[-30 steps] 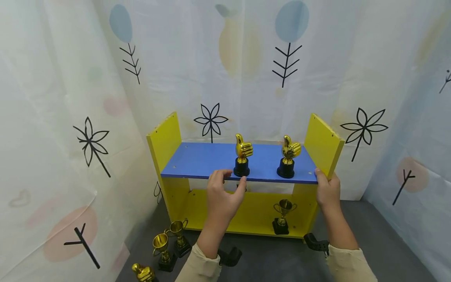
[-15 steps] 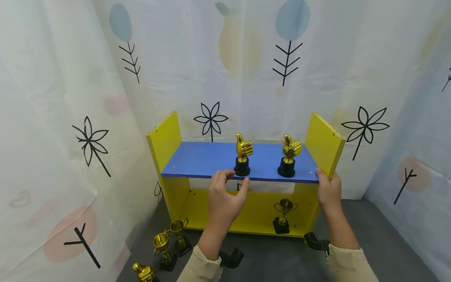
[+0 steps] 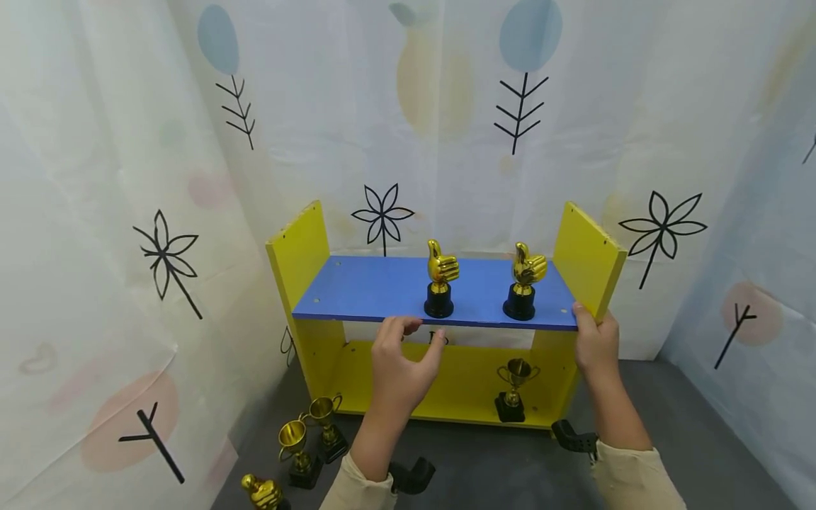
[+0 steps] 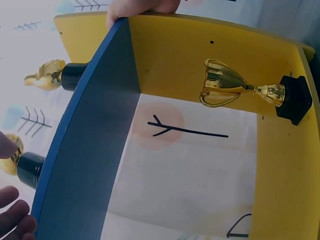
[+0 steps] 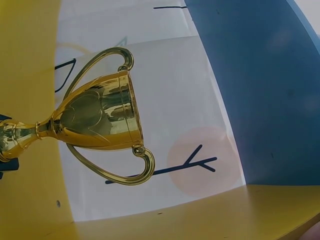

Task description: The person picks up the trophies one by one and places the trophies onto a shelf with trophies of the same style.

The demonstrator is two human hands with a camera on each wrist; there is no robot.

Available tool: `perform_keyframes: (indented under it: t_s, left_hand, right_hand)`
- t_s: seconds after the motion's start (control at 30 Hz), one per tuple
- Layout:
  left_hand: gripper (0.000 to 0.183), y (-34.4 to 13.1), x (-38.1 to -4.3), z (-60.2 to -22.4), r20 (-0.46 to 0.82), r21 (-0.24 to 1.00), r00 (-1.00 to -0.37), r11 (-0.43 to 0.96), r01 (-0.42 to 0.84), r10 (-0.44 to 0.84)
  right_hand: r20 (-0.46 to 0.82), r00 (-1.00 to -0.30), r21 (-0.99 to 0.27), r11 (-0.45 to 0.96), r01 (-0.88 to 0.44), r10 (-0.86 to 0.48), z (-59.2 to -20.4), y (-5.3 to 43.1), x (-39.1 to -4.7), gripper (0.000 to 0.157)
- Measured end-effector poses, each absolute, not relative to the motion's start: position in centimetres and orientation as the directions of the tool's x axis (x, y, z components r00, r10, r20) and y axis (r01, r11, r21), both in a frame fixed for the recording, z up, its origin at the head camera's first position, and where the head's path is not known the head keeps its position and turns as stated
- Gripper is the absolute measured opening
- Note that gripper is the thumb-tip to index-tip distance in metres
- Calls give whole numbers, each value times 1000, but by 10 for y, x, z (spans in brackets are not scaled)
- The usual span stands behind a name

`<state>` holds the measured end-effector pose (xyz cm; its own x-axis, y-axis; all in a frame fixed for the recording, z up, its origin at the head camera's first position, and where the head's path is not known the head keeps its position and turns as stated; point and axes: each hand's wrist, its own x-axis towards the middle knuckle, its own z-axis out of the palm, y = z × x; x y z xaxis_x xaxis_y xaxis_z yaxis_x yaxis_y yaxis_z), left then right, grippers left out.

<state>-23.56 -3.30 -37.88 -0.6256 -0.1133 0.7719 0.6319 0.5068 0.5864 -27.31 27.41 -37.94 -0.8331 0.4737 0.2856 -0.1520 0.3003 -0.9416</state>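
The left hand (image 3: 401, 370), thumb and fingers parted with nothing between, is near the shelf's (image 3: 370, 287) front edge; the thumb trophy (image 3: 438, 303) stands upright there, at its one o'clock. At three o'clock the right hand (image 3: 597, 347) grips the panel (image 3: 586, 262) (fingertips hidden). A careless knuckle could topple the trophy; tugging the panel could jolt its twin (image 3: 520, 304), two o'clock.

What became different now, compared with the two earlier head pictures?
The left hand has drawn back slightly, away from the left thumb trophy. Nothing was visibly taken or let go. The right hand still holds the shelf at its right side; that trophy, the right thumb trophy and the cup beneath stayed put.
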Motion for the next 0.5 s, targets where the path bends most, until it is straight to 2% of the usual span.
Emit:
perform_keyframes:
  t_s: [0.5]
  left_hand:
    - [23, -56, -228, -398, 756, 605, -638, 523, 600, -143]
  right_hand:
    - [275, -842, -942, 307, -138, 463, -379, 275, -274, 51]
